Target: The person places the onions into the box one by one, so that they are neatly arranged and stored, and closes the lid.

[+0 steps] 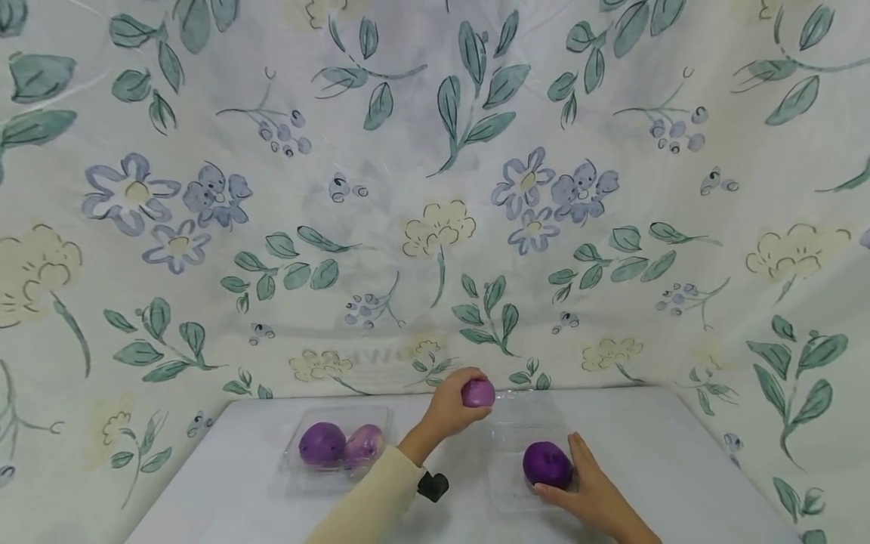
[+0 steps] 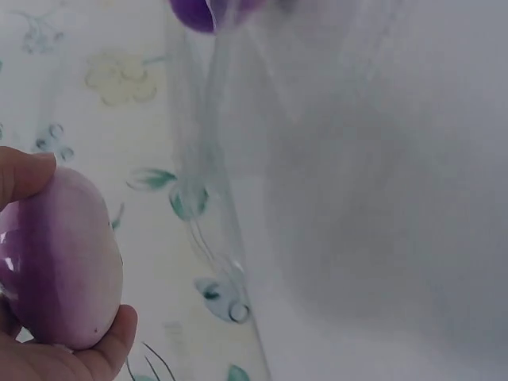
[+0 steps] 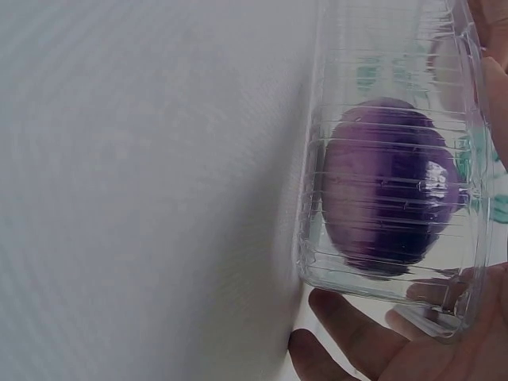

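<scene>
My left hand (image 1: 451,412) holds a smooth oval purple-and-white vegetable (image 1: 479,394) above the table, thumb on one side and fingers on the other. In the left wrist view this vegetable (image 2: 67,258) fades from purple to white. My right hand (image 1: 596,495) is at a clear plastic box (image 1: 503,502), thumb at the near side and fingers along the right. Inside that box lies a dark purple round vegetable (image 1: 547,465). The right wrist view shows this vegetable (image 3: 389,186) through the ribbed wall, with fingertips (image 3: 329,305) against the box's end.
A second clear plastic box (image 1: 381,415) stands at the left with two purple vegetables, one dark (image 1: 322,443) and one paler (image 1: 363,446). A small black object (image 1: 433,486) shows beside the left sleeve. Behind the white table (image 1: 224,468) hangs a floral sheet (image 1: 381,302).
</scene>
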A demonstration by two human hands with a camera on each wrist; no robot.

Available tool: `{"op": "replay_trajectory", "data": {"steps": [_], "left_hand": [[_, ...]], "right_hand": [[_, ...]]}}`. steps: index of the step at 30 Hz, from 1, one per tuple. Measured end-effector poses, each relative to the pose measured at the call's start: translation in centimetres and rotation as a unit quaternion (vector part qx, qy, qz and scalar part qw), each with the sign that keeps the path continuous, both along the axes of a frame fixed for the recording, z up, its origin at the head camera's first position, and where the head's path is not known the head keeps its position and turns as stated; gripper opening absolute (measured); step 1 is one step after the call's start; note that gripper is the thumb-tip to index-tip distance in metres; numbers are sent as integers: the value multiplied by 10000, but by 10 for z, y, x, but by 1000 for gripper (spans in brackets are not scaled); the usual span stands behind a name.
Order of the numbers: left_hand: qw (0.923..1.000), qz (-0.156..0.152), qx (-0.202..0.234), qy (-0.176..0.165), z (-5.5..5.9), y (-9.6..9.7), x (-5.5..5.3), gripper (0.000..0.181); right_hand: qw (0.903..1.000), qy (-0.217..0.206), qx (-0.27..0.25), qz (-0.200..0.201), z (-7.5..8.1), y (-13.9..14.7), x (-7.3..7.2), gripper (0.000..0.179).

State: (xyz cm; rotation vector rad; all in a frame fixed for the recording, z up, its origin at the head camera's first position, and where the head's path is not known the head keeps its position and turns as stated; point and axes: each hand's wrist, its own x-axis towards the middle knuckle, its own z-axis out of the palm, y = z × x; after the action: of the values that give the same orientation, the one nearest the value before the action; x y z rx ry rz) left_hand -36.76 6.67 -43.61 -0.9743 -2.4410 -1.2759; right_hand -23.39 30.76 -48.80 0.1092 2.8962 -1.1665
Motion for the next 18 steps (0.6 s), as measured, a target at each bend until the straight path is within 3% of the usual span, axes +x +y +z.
{"op": "replay_trajectory", "data": {"steps": [8,15,18], "left_hand": [[9988,-482,58,-20,8,12,17,47],[9969,-776,-94,35,4,17,29,47],[9954,-930,-189,-143,2,18,34,48]], "right_hand": [[9998,152,0,112,-1,2,1,120],[9995,250,38,171,0,3,1,119],[9996,243,15,174,0,3,2,119]]}}
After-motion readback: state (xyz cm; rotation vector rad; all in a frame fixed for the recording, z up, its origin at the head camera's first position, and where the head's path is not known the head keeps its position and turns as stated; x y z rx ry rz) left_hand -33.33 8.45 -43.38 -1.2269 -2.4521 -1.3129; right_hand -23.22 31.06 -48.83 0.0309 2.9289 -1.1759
